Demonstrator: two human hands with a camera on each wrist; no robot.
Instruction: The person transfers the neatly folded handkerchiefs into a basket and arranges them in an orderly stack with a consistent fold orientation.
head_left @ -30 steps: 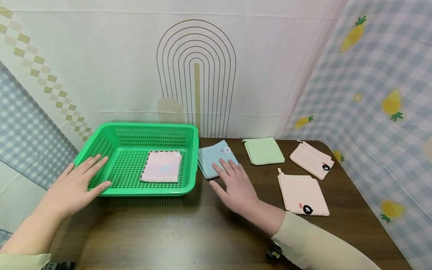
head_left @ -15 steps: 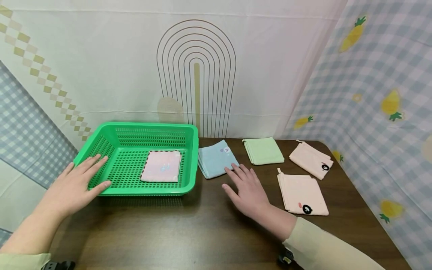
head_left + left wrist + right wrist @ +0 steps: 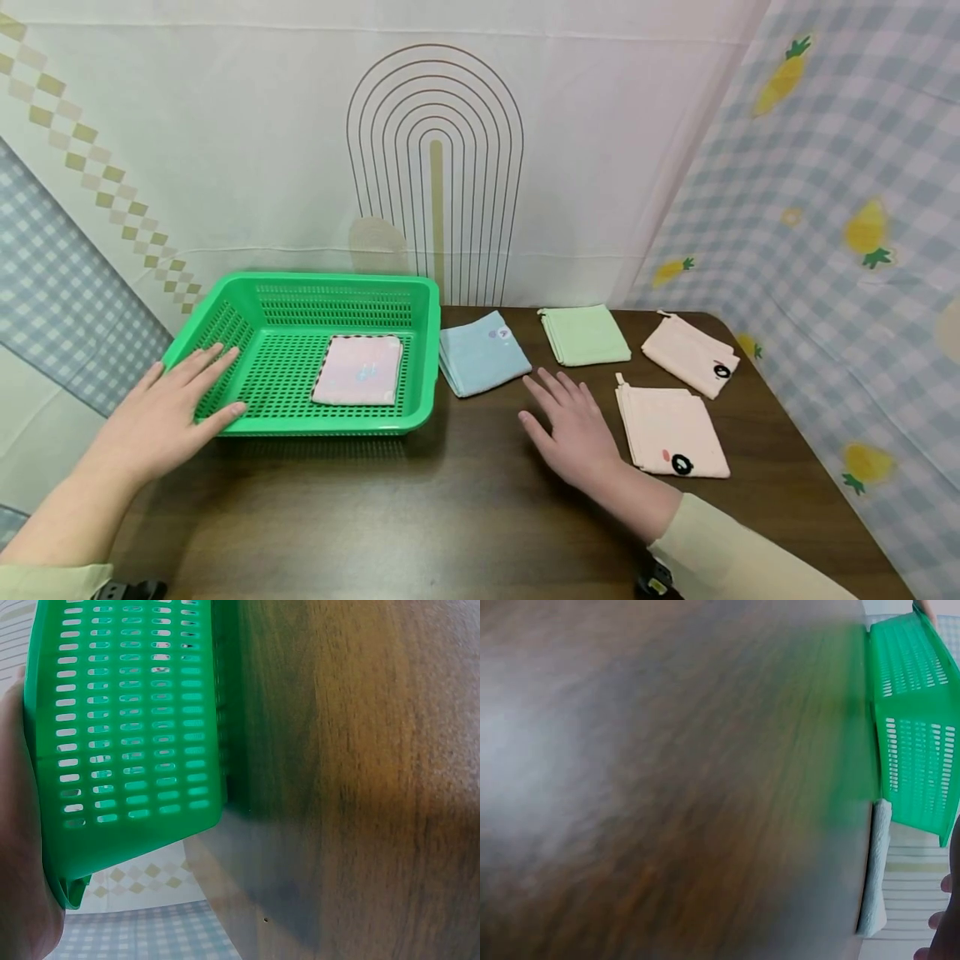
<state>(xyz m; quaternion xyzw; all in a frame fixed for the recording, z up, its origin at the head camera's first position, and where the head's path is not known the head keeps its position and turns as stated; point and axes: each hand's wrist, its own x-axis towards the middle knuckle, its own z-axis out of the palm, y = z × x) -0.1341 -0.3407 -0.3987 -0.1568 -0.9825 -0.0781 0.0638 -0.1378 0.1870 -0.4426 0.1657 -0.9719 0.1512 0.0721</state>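
My left hand [image 3: 161, 417] rests on the front left corner of the green plastic basket [image 3: 322, 426], fingers spread over its rim. Inside the basket lies a folded pink towel [image 3: 352, 385] with a dark striped edge. My right hand [image 3: 573, 429] hovers low over the table with fingers extended and nothing in its grasp. Just beyond its fingertips is a folded light blue towel [image 3: 480, 358], beside the basket's right wall. In the right wrist view the blue towel [image 3: 877, 874] shows edge-on near the basket [image 3: 922, 765].
A folded green towel [image 3: 588, 337] lies behind the right hand. Two pale pink towels with black eye marks, the far towel [image 3: 686, 350] and the near towel [image 3: 671, 425], lie to the right on the brown wooden table [image 3: 375, 517]. Patterned curtains stand behind and at both sides.
My right hand has drawn back to the right, off the blue towel, which now shows whole. The left hand, the basket and the towels stay in place.
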